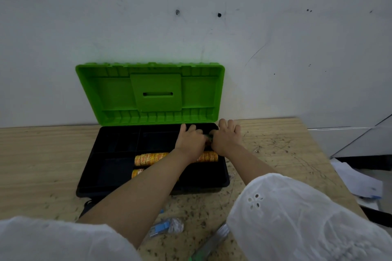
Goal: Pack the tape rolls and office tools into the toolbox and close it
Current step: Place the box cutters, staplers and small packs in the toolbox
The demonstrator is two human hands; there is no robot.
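Note:
A black toolbox point(110, 167) lies on the wooden table with its green lid point(148, 91) standing open against the wall. Inside, a row of yellow tape rolls point(150, 158) runs across the middle, and another yellow roll point(137, 172) lies in front of it. My left hand point(191, 141) and my right hand point(226, 136) meet over the box's back right compartment. Between them they hold a small greenish thing point(209, 136), mostly hidden by the fingers. A blue tool in a clear wrapper point(164, 226) lies on the table near me.
A silver and green tool point(212, 241) lies at the table's near edge, partly behind my right sleeve. White papers point(358, 182) sit off the table's right side. The white wall stands directly behind the toolbox. A dark object point(87, 205) pokes out under the box's front left.

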